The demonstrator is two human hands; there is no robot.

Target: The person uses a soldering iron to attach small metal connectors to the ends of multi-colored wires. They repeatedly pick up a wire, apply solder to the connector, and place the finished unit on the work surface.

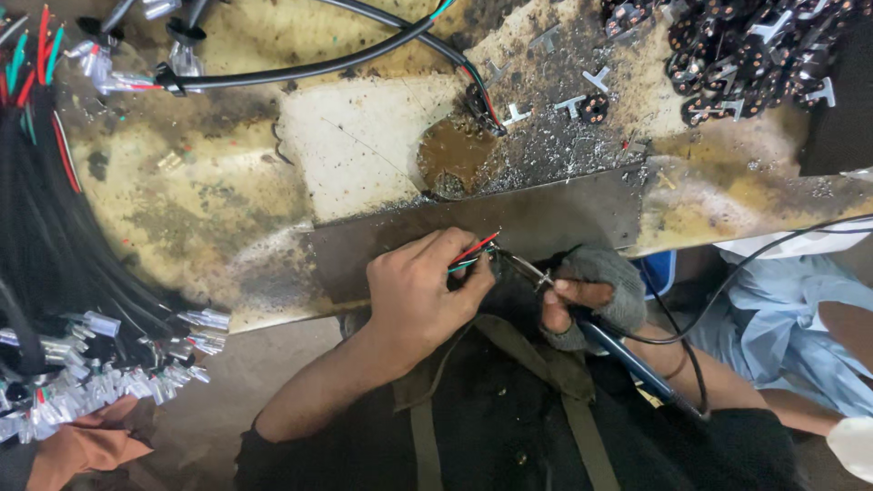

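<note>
My left hand pinches a small bunch of thin red, green and black wires at the near edge of the stained workbench. My right hand, in a grey fingerless glove, grips a blue-handled soldering iron. Its metal tip points left and meets the wire ends just right of my left fingers. The iron's black cord loops off to the right.
A black cable with coloured cores ends near a brown burnt patch. A pile of small black parts lies far right, a bundle of black cables with clear connectors on the left. Another person in light blue sits at right.
</note>
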